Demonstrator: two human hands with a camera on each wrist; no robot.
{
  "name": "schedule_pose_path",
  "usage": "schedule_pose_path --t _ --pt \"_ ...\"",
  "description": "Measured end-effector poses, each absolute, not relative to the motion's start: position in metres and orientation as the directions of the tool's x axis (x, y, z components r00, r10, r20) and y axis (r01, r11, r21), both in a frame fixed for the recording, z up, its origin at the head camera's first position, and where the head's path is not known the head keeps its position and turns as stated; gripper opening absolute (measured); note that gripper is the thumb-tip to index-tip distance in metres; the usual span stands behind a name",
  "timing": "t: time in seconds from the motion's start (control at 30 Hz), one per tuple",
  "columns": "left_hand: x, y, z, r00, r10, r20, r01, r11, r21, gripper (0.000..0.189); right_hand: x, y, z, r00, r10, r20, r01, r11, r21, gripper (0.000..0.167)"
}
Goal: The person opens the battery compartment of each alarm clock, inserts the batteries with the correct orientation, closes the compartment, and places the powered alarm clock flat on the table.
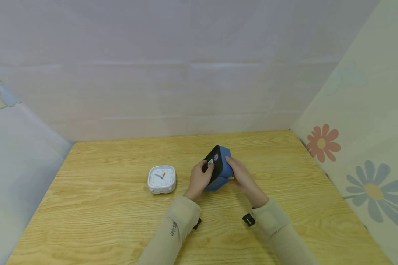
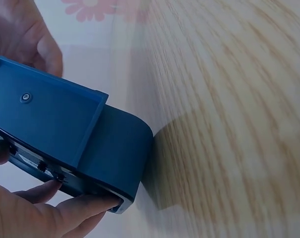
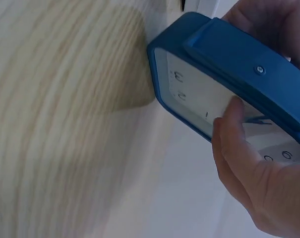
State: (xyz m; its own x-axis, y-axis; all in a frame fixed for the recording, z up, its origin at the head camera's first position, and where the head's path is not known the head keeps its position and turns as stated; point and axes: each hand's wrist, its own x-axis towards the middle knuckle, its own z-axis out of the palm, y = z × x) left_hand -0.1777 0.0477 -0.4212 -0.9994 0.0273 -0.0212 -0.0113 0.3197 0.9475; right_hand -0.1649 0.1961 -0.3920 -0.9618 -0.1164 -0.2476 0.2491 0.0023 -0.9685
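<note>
A blue desk clock with a black back is held tilted over the table by both hands. My left hand grips its black back, where a round purple sticker and a white label show. My right hand holds the other side, its thumb on the blue casing. In the right wrist view, fingertips of that hand lie against the white dial with its dark numerals. The left wrist view shows a screw in the casing's blue side and my left fingers along the back edge.
A white square clock stands on the wooden table, left of my hands, its dial up. Pale cloth walls enclose the table at the back and both sides; the right one has printed flowers. Dark straps show by both sleeve cuffs.
</note>
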Motion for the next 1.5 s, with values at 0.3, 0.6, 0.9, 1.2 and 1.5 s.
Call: schedule_pose_path --t 0.3,0.6,0.9,1.2,1.5 --pt "-0.177 0.046 -0.422 -1.0 0.012 0.006 0.009 0.296 0.955 0.041 -0.163 0.191 -0.398 -0.921 -0.249 -0.3 0.358 -0.234 -0.904 0.064" --pt "-0.175 0.044 -0.419 -0.996 0.016 0.084 0.085 0.278 0.957 0.034 -0.162 0.193 -0.402 -0.916 -0.316 -0.248 0.344 -0.299 -0.89 0.062" --pt "-0.175 0.043 -0.418 -0.998 0.062 0.013 0.027 0.222 0.975 0.036 -0.162 0.193 -0.402 -0.918 -0.291 -0.268 0.331 -0.193 -0.924 0.064" --pt "-0.173 0.043 -0.411 -0.985 0.142 -0.099 -0.078 0.146 0.986 0.065 -0.162 0.192 -0.397 -0.917 -0.293 -0.272 0.316 -0.114 -0.942 0.067" --pt "-0.174 0.039 -0.407 -0.975 0.16 -0.152 -0.142 0.071 0.987 0.061 -0.162 0.193 -0.4 -0.907 -0.328 -0.265 0.326 -0.147 -0.934 0.065"
